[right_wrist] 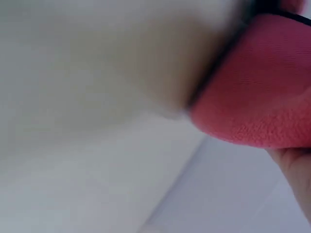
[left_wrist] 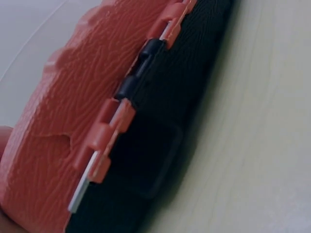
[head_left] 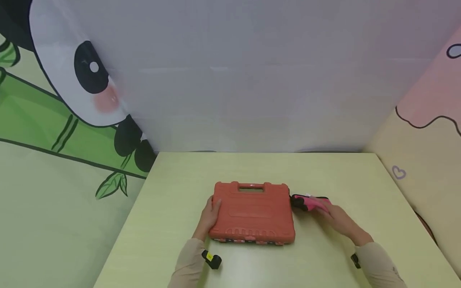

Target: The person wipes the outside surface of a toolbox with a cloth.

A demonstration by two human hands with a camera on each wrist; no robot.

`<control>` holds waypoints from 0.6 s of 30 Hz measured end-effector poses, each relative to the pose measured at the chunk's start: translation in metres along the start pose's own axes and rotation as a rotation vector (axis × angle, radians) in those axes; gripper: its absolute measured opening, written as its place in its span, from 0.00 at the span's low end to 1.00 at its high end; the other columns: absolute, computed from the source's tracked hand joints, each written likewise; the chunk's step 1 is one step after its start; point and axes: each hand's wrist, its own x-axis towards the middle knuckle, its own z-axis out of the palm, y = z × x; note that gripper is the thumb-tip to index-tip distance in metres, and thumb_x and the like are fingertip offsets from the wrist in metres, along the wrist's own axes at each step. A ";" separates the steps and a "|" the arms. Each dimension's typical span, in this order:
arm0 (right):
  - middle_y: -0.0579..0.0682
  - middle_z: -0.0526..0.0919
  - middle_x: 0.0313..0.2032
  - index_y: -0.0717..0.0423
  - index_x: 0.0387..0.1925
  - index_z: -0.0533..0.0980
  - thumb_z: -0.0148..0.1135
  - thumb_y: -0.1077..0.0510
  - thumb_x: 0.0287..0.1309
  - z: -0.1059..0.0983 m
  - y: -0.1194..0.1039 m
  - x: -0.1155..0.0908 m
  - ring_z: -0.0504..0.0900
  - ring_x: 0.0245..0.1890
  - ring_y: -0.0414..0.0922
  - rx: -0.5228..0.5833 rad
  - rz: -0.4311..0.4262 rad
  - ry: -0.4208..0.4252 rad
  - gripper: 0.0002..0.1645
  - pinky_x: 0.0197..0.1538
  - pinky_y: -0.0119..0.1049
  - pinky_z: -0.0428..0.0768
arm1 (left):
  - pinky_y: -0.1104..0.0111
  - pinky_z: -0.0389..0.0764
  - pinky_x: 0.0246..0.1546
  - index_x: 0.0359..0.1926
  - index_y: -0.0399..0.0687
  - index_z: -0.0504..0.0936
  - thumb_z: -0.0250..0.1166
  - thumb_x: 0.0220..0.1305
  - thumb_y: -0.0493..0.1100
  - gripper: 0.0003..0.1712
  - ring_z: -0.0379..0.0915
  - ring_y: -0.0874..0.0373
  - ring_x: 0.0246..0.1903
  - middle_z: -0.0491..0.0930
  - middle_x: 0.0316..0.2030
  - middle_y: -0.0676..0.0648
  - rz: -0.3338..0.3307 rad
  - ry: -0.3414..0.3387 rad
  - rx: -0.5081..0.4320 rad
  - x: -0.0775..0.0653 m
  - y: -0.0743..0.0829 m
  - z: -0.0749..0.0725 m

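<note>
Head view: red case [head_left: 252, 214] is seen on table [head_left: 259, 266], its left edge gripped between thumb and fingers of left hand [head_left: 209, 216]. Pink-and-black cloth [head_left: 315, 203], just beside case's right edge, is pinched by right hand [head_left: 338, 220]; exact finger spacing cannot be told.

Indoor corner with cartoon-covered walls [head_left: 252, 100]; the kind of room cannot be told.
A pale table [head_left: 187, 172] meets panels printed with a big-eyed cartoon animal [head_left: 57, 52], green bamboo [head_left: 29, 116] and a heart [head_left: 398, 172].
</note>
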 end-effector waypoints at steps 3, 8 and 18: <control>0.57 0.80 0.48 0.52 0.61 0.67 0.43 0.53 0.69 -0.021 -0.016 0.020 0.78 0.47 0.51 0.041 0.063 0.058 0.22 0.48 0.45 0.76 | 0.46 0.62 0.59 0.68 0.36 0.51 0.42 0.70 0.58 0.37 0.59 0.36 0.61 0.61 0.63 0.30 -0.010 0.000 0.001 0.000 0.000 -0.001; 0.65 0.74 0.55 0.57 0.63 0.64 0.42 0.53 0.69 -0.039 -0.053 0.045 0.76 0.49 0.60 0.075 0.111 0.159 0.24 0.49 0.56 0.73 | 0.46 0.61 0.61 0.69 0.37 0.50 0.42 0.70 0.59 0.38 0.57 0.36 0.63 0.59 0.64 0.31 -0.021 -0.001 0.007 0.002 0.000 -0.002; 0.55 0.59 0.68 0.50 0.66 0.61 0.51 0.46 0.63 0.012 -0.087 0.037 0.55 0.67 0.59 0.044 -0.184 -0.236 0.32 0.63 0.59 0.59 | 0.46 0.59 0.62 0.69 0.34 0.49 0.42 0.70 0.59 0.39 0.53 0.36 0.65 0.56 0.65 0.30 -0.041 0.001 -0.011 0.000 0.003 -0.002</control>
